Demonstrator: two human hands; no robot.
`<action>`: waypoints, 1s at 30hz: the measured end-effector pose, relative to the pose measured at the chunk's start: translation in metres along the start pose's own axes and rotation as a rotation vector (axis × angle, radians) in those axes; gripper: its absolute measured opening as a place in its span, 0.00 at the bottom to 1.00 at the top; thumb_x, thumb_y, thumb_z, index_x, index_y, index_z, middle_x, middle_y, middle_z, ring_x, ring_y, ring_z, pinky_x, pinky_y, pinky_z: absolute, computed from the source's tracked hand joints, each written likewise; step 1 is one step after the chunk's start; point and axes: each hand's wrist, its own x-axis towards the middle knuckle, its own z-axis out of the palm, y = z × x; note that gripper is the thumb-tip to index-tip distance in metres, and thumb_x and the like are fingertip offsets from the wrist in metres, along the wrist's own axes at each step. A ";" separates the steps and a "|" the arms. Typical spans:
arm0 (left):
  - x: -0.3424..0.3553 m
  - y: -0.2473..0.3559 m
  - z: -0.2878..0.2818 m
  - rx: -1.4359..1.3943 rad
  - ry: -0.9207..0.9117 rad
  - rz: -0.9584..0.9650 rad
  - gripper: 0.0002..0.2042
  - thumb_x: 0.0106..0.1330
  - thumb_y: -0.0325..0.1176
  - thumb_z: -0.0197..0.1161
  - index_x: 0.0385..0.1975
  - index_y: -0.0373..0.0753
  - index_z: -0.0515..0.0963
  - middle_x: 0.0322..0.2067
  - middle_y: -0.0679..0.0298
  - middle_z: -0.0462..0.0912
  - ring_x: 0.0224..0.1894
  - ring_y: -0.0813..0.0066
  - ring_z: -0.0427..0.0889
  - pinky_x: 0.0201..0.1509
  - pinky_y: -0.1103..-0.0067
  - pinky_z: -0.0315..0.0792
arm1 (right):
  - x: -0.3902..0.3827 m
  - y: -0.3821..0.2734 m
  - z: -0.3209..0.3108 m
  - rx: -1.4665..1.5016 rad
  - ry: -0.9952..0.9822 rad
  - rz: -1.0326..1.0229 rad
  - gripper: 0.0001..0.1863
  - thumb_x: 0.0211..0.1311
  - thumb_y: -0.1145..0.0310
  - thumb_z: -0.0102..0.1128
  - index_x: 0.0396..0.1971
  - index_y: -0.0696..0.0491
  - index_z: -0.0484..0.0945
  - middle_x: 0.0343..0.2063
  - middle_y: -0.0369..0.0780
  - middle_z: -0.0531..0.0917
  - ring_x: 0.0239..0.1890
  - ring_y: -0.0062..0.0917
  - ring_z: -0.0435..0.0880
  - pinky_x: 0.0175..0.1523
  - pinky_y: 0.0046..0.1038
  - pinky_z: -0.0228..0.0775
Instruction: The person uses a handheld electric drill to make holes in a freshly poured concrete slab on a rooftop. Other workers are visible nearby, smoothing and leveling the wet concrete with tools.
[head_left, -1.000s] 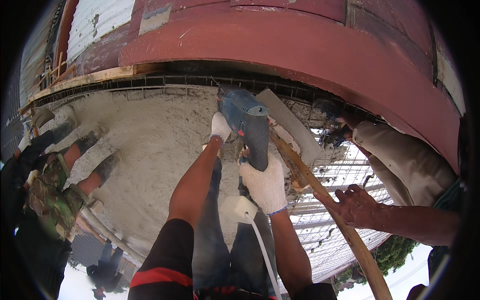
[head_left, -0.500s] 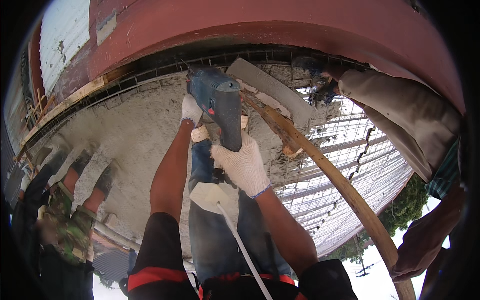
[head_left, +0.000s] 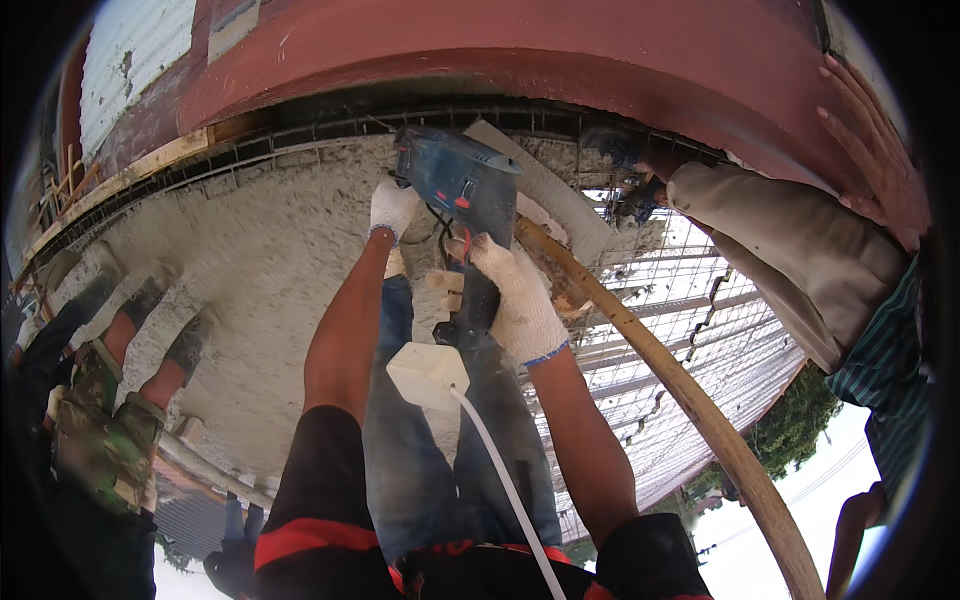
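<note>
A blue power drill with a red switch is between my hands, above grey wet concrete. My left hand, in a white knit glove, is closed around its front end; the fingertips are partly hidden. My right hand, gloved alike, wraps round the dark rear handle, and its fingers show on the far side. A black cord loops beside the handle. Below it a cream socket block hangs on a white cable before my legs. The drill's working tip is out of sight.
Wet concrete meets a steel mesh over corrugated sheets on the right. A long wooden handle slants past my right arm. A red beam crosses ahead. Co-workers stand left and right; the right one's hand touches the beam.
The drill has shifted right and tilted, and my right hand has moved slightly right, its fingers now visible round the handle. The right co-worker's hand has come up to the red beam.
</note>
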 end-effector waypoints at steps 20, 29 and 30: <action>-0.017 -0.001 -0.005 -0.343 -0.010 0.003 0.25 0.62 0.52 0.73 0.33 0.28 0.86 0.28 0.50 0.89 0.32 0.59 0.88 0.39 0.67 0.77 | -0.103 0.087 -0.044 -0.852 0.301 -0.519 0.22 0.60 0.77 0.64 0.56 0.59 0.77 0.47 0.47 0.86 0.54 0.33 0.86 0.62 0.32 0.77; -0.004 -0.027 0.001 -0.670 0.059 0.064 0.17 0.67 0.40 0.69 0.41 0.29 0.83 0.31 0.58 0.87 0.31 0.68 0.85 0.36 0.72 0.75 | -0.012 0.067 -0.042 -0.705 0.093 -0.326 0.29 0.76 0.66 0.53 0.71 0.65 0.66 0.68 0.53 0.76 0.69 0.39 0.77 0.71 0.37 0.70; 0.002 -0.031 0.000 -0.801 0.042 0.074 0.15 0.68 0.38 0.68 0.44 0.30 0.83 0.32 0.59 0.87 0.32 0.68 0.85 0.36 0.72 0.76 | 0.003 0.073 -0.042 -0.647 -0.022 -0.266 0.27 0.77 0.66 0.52 0.70 0.63 0.69 0.69 0.52 0.75 0.72 0.37 0.74 0.73 0.37 0.67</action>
